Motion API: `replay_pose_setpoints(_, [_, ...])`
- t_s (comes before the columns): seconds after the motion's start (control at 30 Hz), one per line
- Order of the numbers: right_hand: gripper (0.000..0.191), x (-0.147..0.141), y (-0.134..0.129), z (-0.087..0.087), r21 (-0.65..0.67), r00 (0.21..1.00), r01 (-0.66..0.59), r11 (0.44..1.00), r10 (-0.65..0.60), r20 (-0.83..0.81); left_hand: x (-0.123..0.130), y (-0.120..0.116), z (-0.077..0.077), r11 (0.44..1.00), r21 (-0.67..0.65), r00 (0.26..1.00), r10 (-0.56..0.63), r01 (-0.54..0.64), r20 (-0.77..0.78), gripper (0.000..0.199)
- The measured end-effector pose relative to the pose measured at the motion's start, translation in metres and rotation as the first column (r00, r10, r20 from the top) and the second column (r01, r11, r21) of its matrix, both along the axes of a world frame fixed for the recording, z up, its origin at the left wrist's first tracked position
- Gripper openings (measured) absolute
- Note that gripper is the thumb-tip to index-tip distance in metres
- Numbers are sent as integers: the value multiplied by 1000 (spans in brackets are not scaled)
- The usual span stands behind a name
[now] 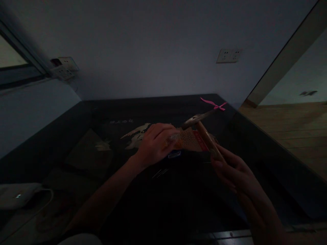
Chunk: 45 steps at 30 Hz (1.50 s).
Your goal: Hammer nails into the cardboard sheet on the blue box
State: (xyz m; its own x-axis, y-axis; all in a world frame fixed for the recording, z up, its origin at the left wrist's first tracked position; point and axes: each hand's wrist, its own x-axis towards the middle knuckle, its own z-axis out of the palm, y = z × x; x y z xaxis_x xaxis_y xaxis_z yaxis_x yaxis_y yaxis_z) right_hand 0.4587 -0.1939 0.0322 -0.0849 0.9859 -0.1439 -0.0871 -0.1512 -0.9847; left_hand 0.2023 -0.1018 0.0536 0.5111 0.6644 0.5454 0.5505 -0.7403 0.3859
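The right hand's fingers (218,162) gripped a wooden-handled metal hammer (207,137); the left's (165,136) curved over a speckled, red-edged packet (187,139), hold unclear.

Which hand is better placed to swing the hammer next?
Probably the right hand: it grips the hammer by its handle, while the left hand is down at the speckled piece.
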Motion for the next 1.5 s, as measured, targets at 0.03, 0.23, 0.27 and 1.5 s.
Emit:
replay_pose_setpoints(0.03, [72,0,-1,-4,2,999,21,1000,-21,-28,-3,-13,1,997,-49,996,-57,54,-69,26])
replay_pose_setpoints(0.23, [64,3,-1,-24,-8,994,75,997,-76,-82,-16,-61,-45,942,-322,836,-249,92,-489,19])
replay_pose_setpoints(0.27, [63,4,-1,-25,-8,993,80,997,-80,-82,-18,-62,-55,949,-315,823,-182,5,-538,16])
replay_pose_setpoints(1.5, [68,2,-1,-31,-42,990,65,997,-70,-120,-21,-57,-65,786,-617,998,55,-17,43,9])
